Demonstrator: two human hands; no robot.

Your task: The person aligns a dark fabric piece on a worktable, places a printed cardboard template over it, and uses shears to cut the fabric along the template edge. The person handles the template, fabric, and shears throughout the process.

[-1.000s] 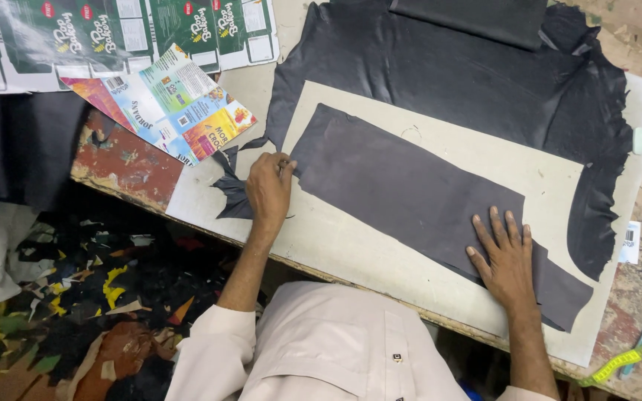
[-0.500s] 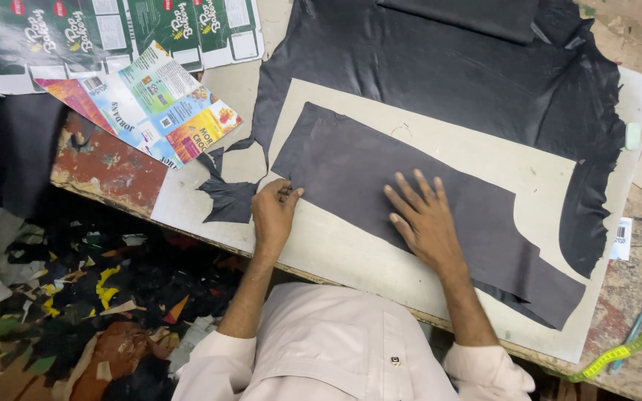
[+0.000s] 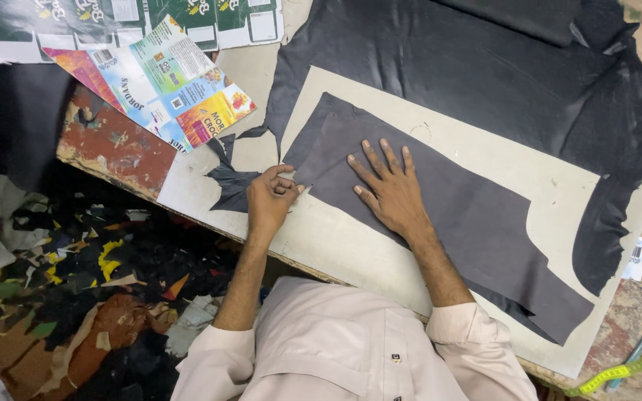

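Right hand [image 3: 389, 194] flat, fingers spread, pressing dark grey leather panel [image 3: 440, 215] onto cream board [image 3: 336, 245]. Left hand [image 3: 269, 200] pinched shut at panel's near-left edge. Likely thin, limp, light; best taken by edges.

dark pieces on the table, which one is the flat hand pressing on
The long grey strip lying on the pale board. The right hand lies flat on it; the big black sheet and the small scrap go untouched by it.
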